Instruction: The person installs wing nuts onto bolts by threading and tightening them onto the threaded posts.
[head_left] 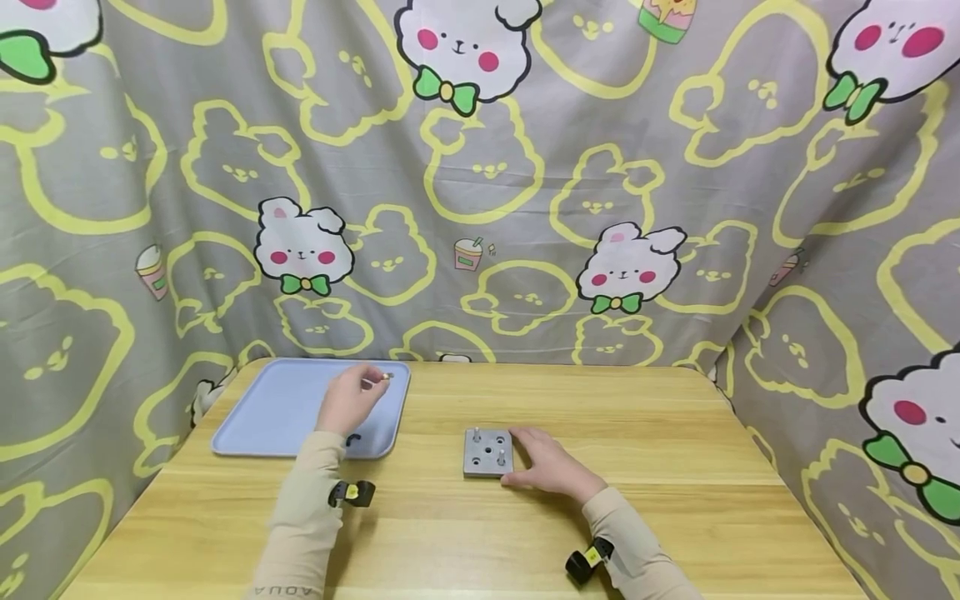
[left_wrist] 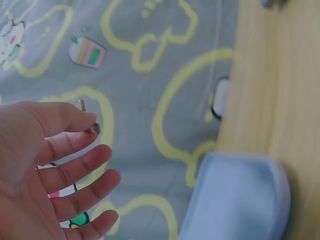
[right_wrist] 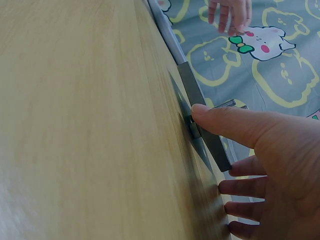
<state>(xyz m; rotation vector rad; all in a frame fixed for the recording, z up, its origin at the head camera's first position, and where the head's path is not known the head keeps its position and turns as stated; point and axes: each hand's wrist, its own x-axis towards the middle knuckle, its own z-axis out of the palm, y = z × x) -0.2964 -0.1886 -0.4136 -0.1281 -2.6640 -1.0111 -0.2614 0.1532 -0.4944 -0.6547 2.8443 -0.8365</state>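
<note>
Over the light blue tray (head_left: pixel 285 408), my left hand (head_left: pixel 351 400) pinches a small brass-coloured metal piece (left_wrist: pixel 94 128) between thumb and index finger. The other fingers spread loosely, and the piece's exact kind cannot be made out. A grey square metal plate (head_left: pixel 487 468) lies on the table, with two upright metal pins (head_left: pixel 476 435) at opposite corners and several round holes. My right hand (head_left: pixel 553 463) grips the plate along its right side, thumb (right_wrist: pixel 210 114) on the near edge and index finger at the far corner.
A small black curved piece (head_left: pixel 353 439) lies near the tray's front right corner. The wooden table (head_left: pixel 435 533) ends at a patterned curtain (head_left: pixel 495 183) behind and on both sides. Each sleeve carries a black wrist strap (head_left: pixel 352 493).
</note>
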